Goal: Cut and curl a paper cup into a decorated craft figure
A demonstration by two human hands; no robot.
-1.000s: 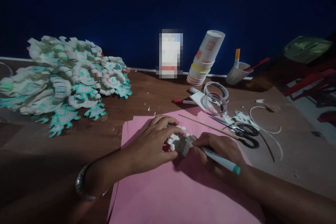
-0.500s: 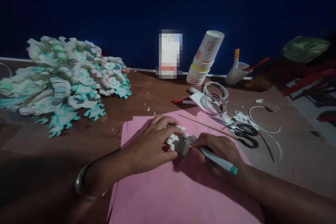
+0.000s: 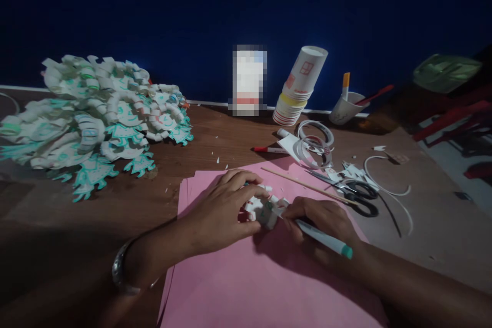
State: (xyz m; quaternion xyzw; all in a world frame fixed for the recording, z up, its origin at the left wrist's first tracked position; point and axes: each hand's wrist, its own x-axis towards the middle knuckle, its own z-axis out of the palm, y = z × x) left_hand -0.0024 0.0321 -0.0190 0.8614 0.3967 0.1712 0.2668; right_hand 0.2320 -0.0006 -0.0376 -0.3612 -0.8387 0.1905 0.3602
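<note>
My left hand (image 3: 234, 207) is curved round a small white paper cutout (image 3: 265, 212) with curled strips along its edge, and its thumb and fingers hold it against the pink paper (image 3: 246, 282). Green marks show on the cutout's flat middle. In my right hand (image 3: 319, 220) is a marker (image 3: 325, 238) with a white barrel and green end; its tip points at the cutout, partly hidden by my fingers. A thin wooden stick (image 3: 303, 183) lies across the pink paper's far edge.
Finished-looking curled paper figures with green drawings (image 3: 119, 113) are piled at left. Behind the paper lie a red marker (image 3: 269, 149), tape rolls (image 3: 317, 138), and scissors (image 3: 359, 197) among scraps. Stacked paper cups (image 3: 302, 82) and a cup of tools (image 3: 348, 107) stand at the back.
The marker and my right hand have shifted slightly to the right. More green marking is visible on the cutout. My left hand keeps its place.
</note>
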